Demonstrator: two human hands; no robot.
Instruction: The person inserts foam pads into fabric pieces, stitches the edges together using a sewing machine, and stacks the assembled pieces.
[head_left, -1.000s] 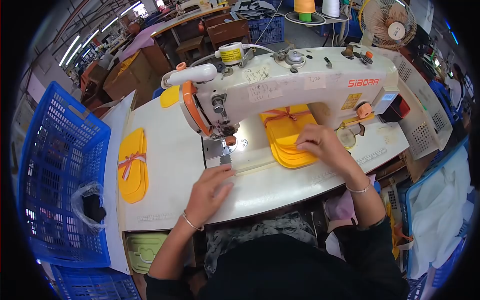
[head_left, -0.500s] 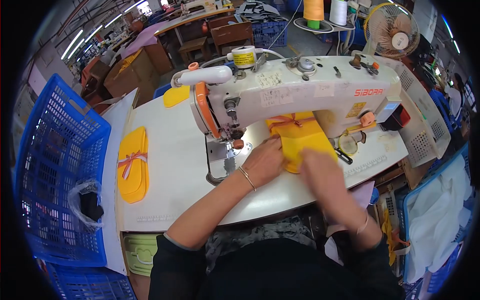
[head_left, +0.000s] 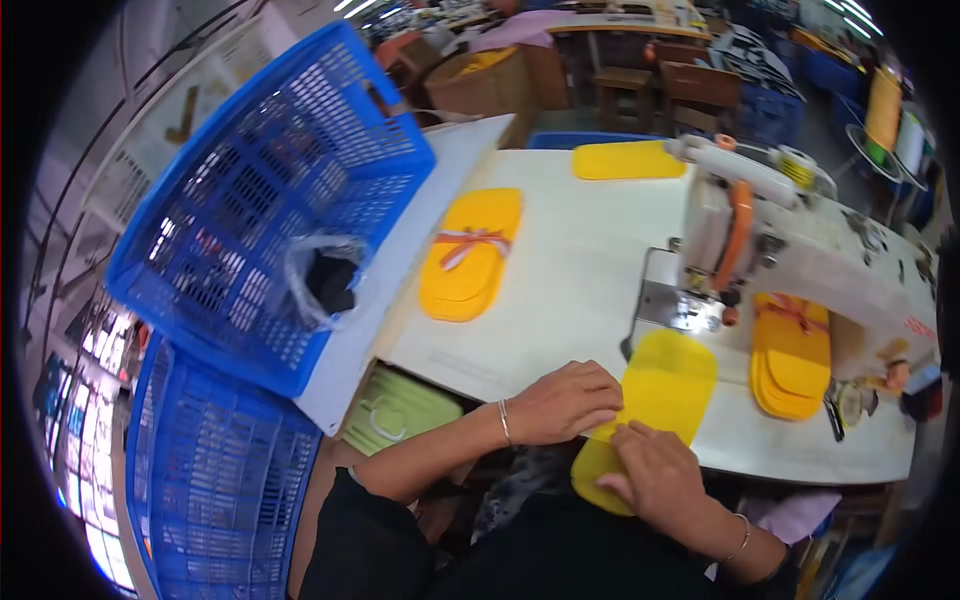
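Note:
One long yellow piece with rounded ends [head_left: 668,385] lies in front of the sewing machine [head_left: 800,225], its near end hanging past the table's front edge. My left hand [head_left: 570,402] is at the left edge of this piece, its fingers together; what they hold, if anything, is hidden. My right hand [head_left: 662,475] rests on the near part of the piece, fingers apart and thumb out. Under the machine arm is a ribbon-tied yellow stack [head_left: 790,360]. Another tied yellow bundle [head_left: 470,255] lies at the table's left.
A large blue basket [head_left: 270,200] with a plastic bag [head_left: 328,282] stands left of the white table [head_left: 560,260]. Below it is a second blue basket [head_left: 225,480]. More yellow pieces [head_left: 630,160] lie behind the machine head. Small scissors [head_left: 834,418] are at the right.
The view has swung left. A single yellow piece has come off the stack under the machine arm and moved left and toward me, with both hands now at it.

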